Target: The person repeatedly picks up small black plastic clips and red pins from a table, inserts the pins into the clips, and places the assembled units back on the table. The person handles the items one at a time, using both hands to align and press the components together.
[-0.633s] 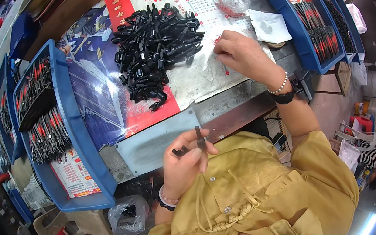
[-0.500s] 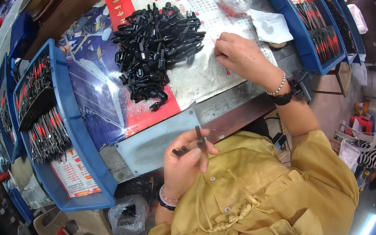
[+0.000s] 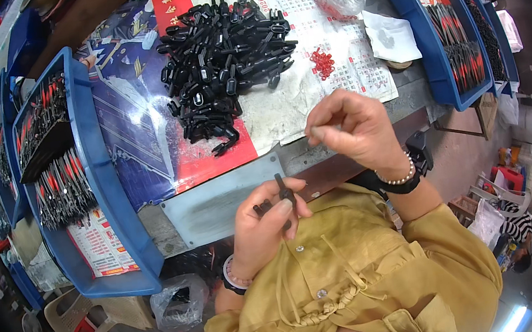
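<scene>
Your left hand (image 3: 263, 223) gripped a slim black plastic part with a thicker collar (image 3: 286, 195) between thumb and fingers, thin end clear of the grip, while dark stubby pieces (image 3: 262, 207) poked out on its left side. With so much in one grasp, shifting your thumb could have let a stub slip onto your mustard-yellow cloth shirt (image 3: 355, 241).

Your right hand (image 3: 358, 128) hung to the right and slightly farther off, thumb and fingertips drawn close together; whether anything sat between them, I could not tell. If something tiny did, a loose pinch could have lost it over the near edge of the grey tabletop (image 3: 413, 89).

Farther out, a cluster of tiny red rings (image 3: 322, 64) lay loose on a printed white paper sheet (image 3: 369, 83), so a dragging wrist could have scattered them. To their left, heaped glossy black plastic parts (image 3: 220, 65) overlapped; a careless tug might have sent several sliding toward the near side.
</scene>
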Demonstrator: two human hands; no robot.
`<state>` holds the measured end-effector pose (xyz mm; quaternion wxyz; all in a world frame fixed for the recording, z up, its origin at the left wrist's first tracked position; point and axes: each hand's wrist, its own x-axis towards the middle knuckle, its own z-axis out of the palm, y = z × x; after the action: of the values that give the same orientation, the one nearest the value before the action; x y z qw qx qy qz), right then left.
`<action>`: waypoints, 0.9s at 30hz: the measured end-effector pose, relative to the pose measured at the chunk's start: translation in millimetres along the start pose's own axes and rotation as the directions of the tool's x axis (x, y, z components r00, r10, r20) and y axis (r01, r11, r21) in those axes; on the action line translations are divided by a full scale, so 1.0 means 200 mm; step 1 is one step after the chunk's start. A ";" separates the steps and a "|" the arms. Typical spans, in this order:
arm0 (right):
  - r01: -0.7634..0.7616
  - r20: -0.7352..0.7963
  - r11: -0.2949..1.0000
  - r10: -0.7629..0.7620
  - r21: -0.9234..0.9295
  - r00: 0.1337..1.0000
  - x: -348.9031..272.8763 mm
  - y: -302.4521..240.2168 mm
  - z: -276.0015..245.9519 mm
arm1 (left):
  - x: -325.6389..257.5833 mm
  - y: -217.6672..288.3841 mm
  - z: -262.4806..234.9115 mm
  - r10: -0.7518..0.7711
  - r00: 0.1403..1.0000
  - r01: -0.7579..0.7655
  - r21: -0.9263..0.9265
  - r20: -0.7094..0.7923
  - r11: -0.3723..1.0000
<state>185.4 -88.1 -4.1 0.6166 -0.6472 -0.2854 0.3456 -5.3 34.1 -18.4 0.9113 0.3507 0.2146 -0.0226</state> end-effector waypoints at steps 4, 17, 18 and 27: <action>-0.256 0.112 0.940 0.236 0.225 0.965 -0.05 -0.01 0.06 | 0.01 0.00 0.05 -0.007 0.992 0.011 0.033 -0.123 0.999; -0.393 0.245 0.853 0.323 0.343 0.914 -0.07 0.02 0.15 | -0.04 0.00 0.07 0.042 0.990 -0.026 0.116 -0.132 0.993; -0.395 0.239 0.857 0.329 0.330 0.914 -0.07 0.01 0.16 | -0.05 0.00 0.06 0.043 0.991 -0.029 0.114 -0.124 0.993; -0.321 0.262 0.898 0.246 0.302 0.933 -0.13 0.00 0.18 | -0.08 0.00 0.02 -0.025 0.999 0.026 0.058 -0.022 0.998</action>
<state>142.3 -87.0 -2.4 0.6267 -0.5242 -0.1891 0.5447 -19.1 29.0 -9.3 0.8980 0.3746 0.2280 -0.0367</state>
